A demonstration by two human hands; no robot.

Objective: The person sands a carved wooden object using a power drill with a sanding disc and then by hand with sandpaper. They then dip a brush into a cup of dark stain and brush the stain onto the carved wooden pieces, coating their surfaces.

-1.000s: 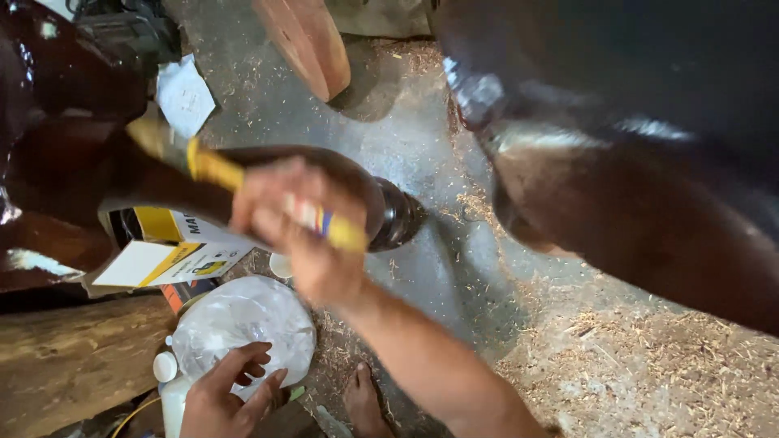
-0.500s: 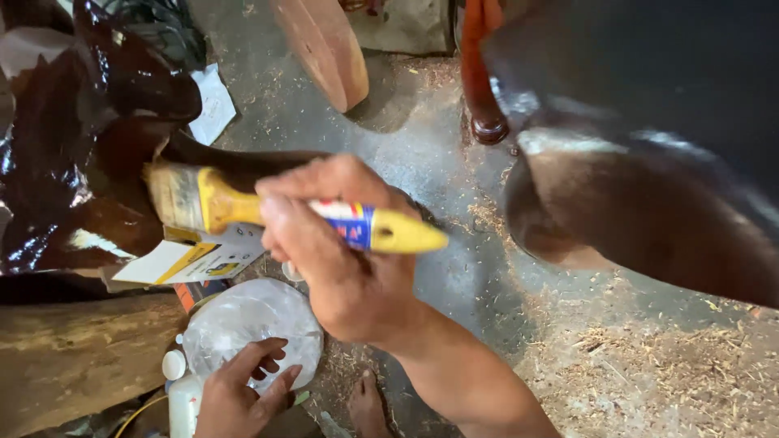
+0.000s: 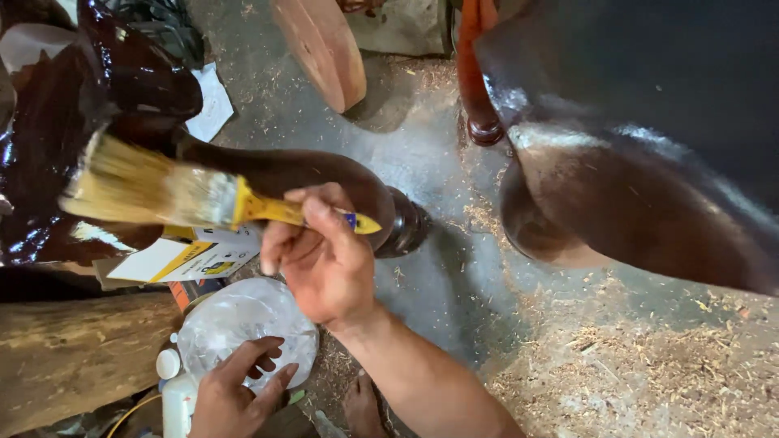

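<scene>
Right hand [image 3: 324, 259] is reaching up from the lower middle, forearm running diagonally from bottom right, wrist bent slightly, back of the hand toward the camera. Fingers are curling closed around the yellow handle of a paintbrush [image 3: 195, 199]; thumb is pressing on top, handle tip is sticking out past the knuckles to the right. Brush is lying nearly level, pale bristles pointing left, hovering in front of glossy dark-brown carved wood [image 3: 97, 105]; can't tell if the bristles are touching it.

Left hand [image 3: 239, 393] is sitting low at the bottom edge, fingers spread and resting on top of a clear plastic container [image 3: 243, 324], loosely cupping it, not fully closed.

Container is sitting on the ground just below the right hand, beside a white bottle [image 3: 178, 401]. A turned wooden leg [image 3: 324, 186] is lying behind the brush handle. Sawdust is covering the concrete floor [image 3: 454, 268].
</scene>
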